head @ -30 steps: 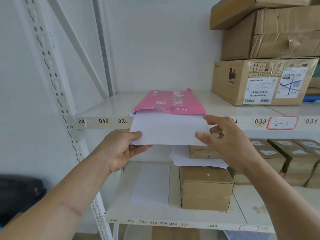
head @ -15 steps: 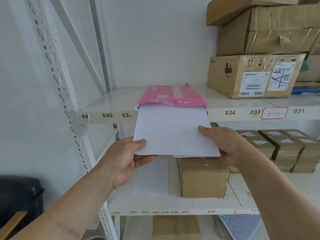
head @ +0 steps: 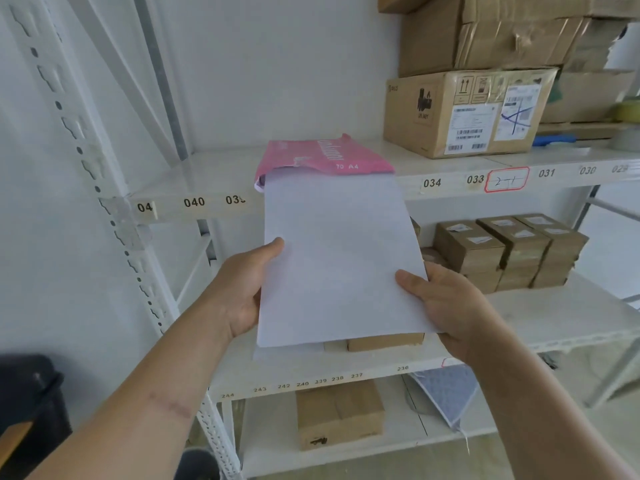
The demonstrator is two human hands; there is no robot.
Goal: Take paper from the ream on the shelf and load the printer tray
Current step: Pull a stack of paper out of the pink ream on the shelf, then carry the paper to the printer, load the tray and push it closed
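A pink ream wrapper (head: 322, 157), torn open at the front, lies on the white metal shelf (head: 214, 174). A stack of white A4 paper (head: 339, 258) sticks most of the way out of it, towards me. My left hand (head: 242, 292) grips the stack's left edge, thumb on top. My right hand (head: 446, 303) grips its lower right corner, thumb on top as well. The stack's far end sits at the wrapper's mouth. No printer or tray is in view.
Taped cardboard boxes (head: 464, 112) stand at the right on the same shelf. On the shelf below lie several small brown boxes (head: 509, 251), with another box (head: 384, 341) under the paper. A perforated upright post (head: 104, 209) runs down the left. A dark object (head: 31, 410) sits at the lower left.
Both hands have drawn the paper stack out of the pink wrapper towards me and downward. My right hand went from hovering at the stack's edge to gripping it.
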